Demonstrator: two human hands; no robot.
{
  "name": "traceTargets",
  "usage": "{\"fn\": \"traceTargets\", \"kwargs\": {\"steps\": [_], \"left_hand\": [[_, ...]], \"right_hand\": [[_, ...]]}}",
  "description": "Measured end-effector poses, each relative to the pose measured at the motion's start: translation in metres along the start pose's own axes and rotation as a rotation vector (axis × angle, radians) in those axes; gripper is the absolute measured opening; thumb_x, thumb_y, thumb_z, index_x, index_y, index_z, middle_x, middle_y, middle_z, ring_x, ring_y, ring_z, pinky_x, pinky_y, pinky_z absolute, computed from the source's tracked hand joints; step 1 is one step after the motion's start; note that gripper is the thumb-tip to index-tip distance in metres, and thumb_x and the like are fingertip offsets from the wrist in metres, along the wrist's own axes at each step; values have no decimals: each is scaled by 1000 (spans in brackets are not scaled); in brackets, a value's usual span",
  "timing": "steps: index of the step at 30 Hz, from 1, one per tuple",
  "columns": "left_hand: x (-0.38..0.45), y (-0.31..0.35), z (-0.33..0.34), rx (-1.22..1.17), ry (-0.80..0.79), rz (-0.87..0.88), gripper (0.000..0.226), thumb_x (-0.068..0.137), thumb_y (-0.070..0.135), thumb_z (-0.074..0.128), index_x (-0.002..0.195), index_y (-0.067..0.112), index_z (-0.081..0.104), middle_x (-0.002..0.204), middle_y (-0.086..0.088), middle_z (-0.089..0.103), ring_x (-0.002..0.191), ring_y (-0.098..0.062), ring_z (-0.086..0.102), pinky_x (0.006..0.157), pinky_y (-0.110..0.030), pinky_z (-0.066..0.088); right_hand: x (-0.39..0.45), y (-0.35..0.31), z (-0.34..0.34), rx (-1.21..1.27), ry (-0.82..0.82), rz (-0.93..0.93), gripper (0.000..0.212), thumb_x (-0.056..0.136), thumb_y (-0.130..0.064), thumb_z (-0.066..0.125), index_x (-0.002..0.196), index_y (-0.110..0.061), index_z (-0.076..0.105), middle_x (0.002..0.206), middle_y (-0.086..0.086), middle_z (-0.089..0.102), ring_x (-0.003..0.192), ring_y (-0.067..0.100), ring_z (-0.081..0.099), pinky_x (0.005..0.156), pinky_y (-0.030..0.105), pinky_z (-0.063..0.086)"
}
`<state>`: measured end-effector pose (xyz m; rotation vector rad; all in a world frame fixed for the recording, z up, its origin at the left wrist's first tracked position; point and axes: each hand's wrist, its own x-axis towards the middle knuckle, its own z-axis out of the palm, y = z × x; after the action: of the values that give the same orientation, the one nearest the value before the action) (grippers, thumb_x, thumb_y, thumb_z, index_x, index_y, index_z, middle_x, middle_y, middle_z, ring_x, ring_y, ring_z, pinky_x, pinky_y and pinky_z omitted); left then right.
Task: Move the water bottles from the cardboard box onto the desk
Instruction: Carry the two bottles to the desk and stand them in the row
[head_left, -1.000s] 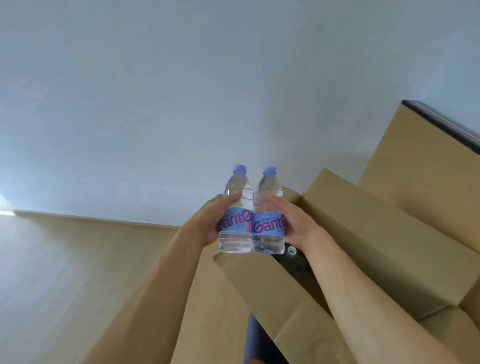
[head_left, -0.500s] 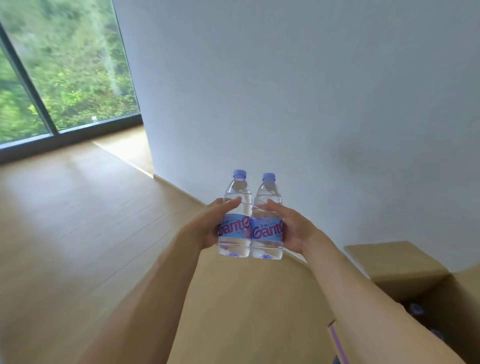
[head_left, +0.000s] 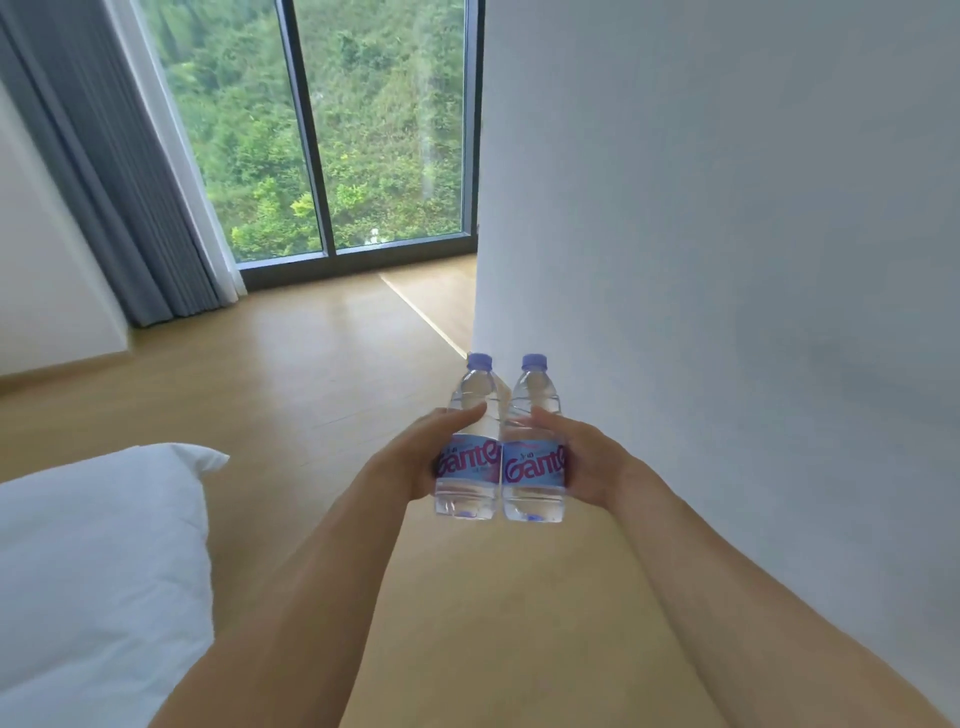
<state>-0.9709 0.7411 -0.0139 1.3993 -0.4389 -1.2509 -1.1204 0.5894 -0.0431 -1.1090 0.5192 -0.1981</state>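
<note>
Clearly the main risk is a dropped bottle: the left bottle and the right bottle are carried upright and pressed side by side in mid-air above the wooden floor, each gripped only around its labelled middle. If either hand loosens, or the two bottles slide against each other, one could fall to the floor. No worktop or cardboard box shows from here, so the carry probably has some way to go, and a white pillow lies near on the left.

Both arms reach forward from the near edge. The left hand wraps the left bottle, thumb across its front; the right hand wraps the right bottle likewise. Fingers of both hands are curled round the bottles, holding them firmly.
</note>
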Motion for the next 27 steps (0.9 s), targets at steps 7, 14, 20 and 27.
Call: {"fn": "traceTargets", "kwargs": {"steps": [7,14,20,27], "left_hand": [[-1,16,-79,-66,144,-16,58,90,44,71,137,16,51,128,-21,66,115,-38,67,99,-58,52],[12,29,-136,-83,337,-23,56,88,46,72,134,22,52,128,-19,66,112,-37,69,94,-61,53],[58,52,-170,-68,451,22,32,90,43,72,113,24,61,101,-11,74,92,-29,74,84,-56,59],[128,86,-191,-188,521,20,24,84,44,76,102,31,67,80,-5,77,80,-26,76,80,-55,60]], "right_hand": [[74,-1,42,-51,-144,89,54,90,-41,74,137,-18,59,135,20,62,125,39,60,111,60,41],[144,-9,77,-115,-213,175,58,91,-40,71,140,-12,55,132,19,65,122,37,63,105,53,49],[233,-24,86,-225,-333,230,61,82,-46,79,133,-17,64,131,16,66,123,35,62,107,57,46],[332,-63,72,-216,-455,321,59,93,-42,67,141,-9,55,136,21,61,118,36,63,107,53,47]]}}
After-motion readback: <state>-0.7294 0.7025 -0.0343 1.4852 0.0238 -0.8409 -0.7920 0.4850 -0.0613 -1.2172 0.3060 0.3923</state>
